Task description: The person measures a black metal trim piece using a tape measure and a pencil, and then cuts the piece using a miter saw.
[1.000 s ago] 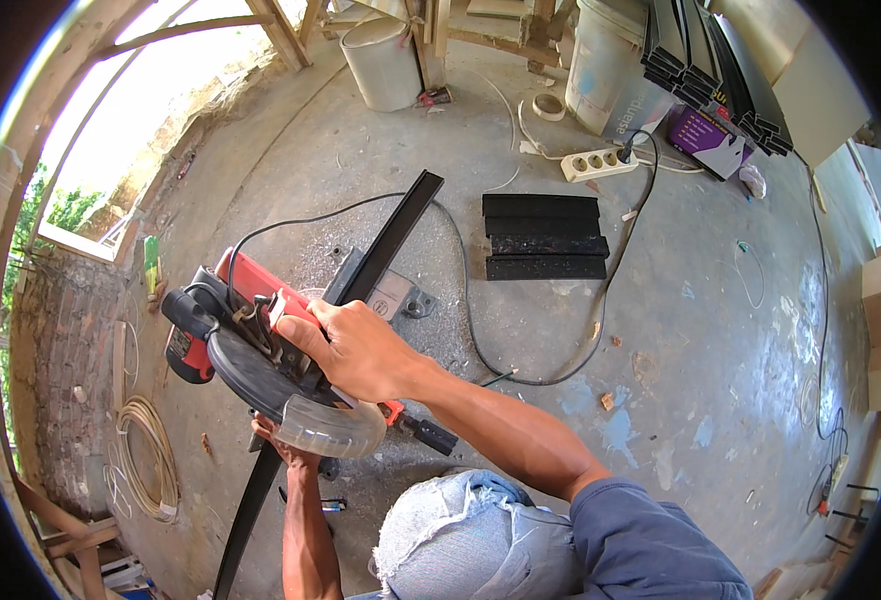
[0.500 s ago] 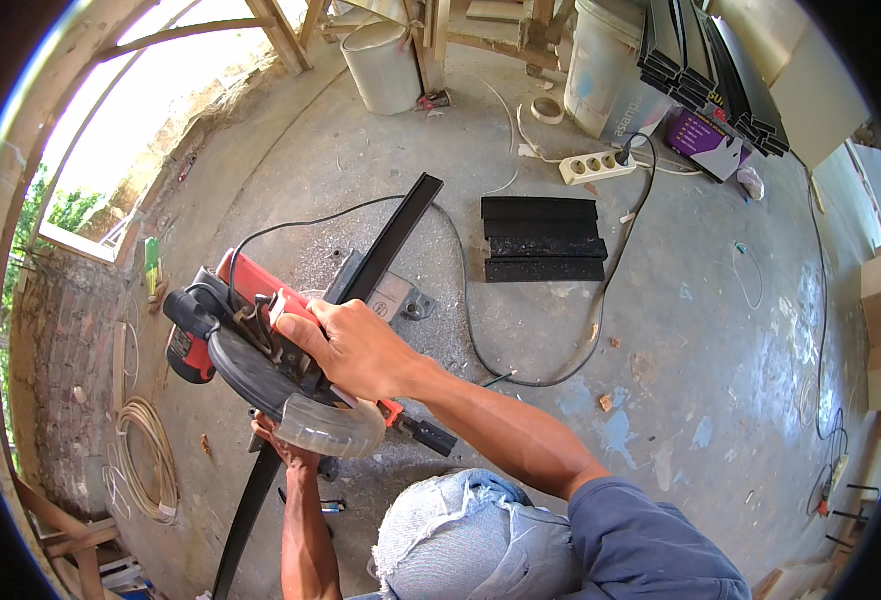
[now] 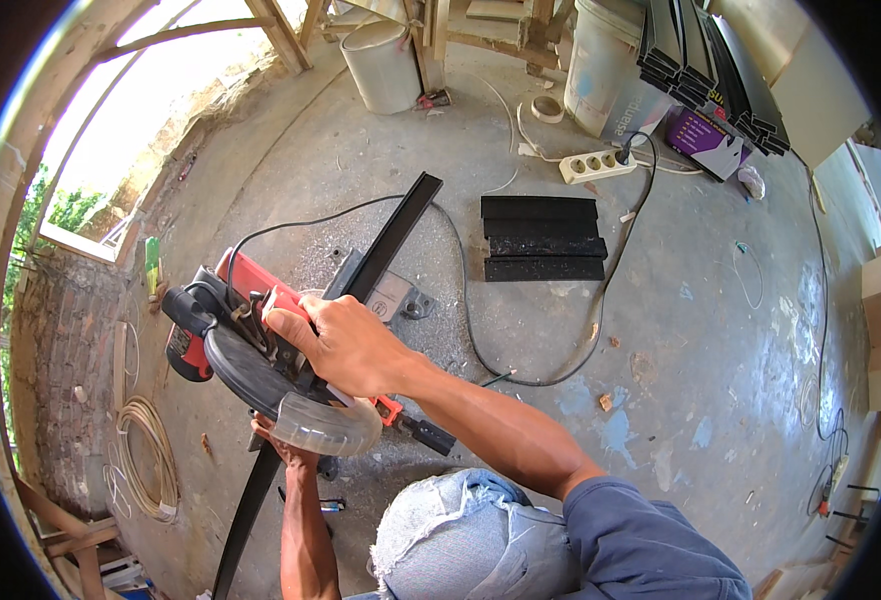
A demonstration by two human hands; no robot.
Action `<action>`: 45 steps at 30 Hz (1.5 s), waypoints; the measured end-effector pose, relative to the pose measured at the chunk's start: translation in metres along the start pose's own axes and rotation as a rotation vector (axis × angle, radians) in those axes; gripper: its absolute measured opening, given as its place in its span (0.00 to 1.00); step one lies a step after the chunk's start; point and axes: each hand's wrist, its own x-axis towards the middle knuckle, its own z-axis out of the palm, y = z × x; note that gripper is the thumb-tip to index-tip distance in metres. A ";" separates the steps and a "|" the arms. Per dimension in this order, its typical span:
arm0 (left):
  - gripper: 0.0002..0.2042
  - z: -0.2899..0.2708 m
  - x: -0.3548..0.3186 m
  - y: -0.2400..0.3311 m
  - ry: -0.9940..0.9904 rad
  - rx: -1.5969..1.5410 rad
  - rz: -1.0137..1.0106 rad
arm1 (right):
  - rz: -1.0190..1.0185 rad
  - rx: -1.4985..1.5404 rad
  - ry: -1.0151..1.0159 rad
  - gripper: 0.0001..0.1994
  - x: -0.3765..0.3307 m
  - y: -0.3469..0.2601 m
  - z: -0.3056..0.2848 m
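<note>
My right hand (image 3: 356,345) is wrapped around the red handle of a mitre saw (image 3: 241,350), which stands on the floor at left of centre. A long black channel strip (image 3: 396,235) lies across the saw's grey base, passing under the saw head and running out toward the lower left. Low beside the clear blade guard (image 3: 329,425), my left hand (image 3: 289,447) grips the strip; the guard partly hides its fingers. The blade's contact with the strip is hidden by the saw head. A red and black clamp handle (image 3: 423,432) sticks out to the right of the guard.
Short black cut pieces (image 3: 544,240) lie side by side on the floor. The saw's black cable loops past them to a white power strip (image 3: 598,167). Pale shavings surround the base. Coiled hose (image 3: 146,460) lies left; a white bucket (image 3: 381,68) stands behind.
My right hand and the saw head have shifted slightly left and down. My left hand and the black strip stay in place.
</note>
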 end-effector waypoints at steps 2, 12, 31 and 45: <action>0.23 -0.005 0.002 0.004 -0.020 0.033 -0.017 | -0.003 0.002 0.003 0.42 0.000 0.001 0.000; 0.26 -0.015 0.007 0.017 -0.144 0.039 -0.095 | -0.007 0.009 0.017 0.42 -0.001 0.006 -0.001; 0.28 0.010 0.000 -0.004 -0.143 0.121 -0.052 | 0.007 0.012 0.004 0.42 -0.004 0.002 -0.002; 0.25 0.023 0.000 -0.015 0.091 0.103 0.015 | -0.017 0.007 0.008 0.42 -0.007 0.007 -0.001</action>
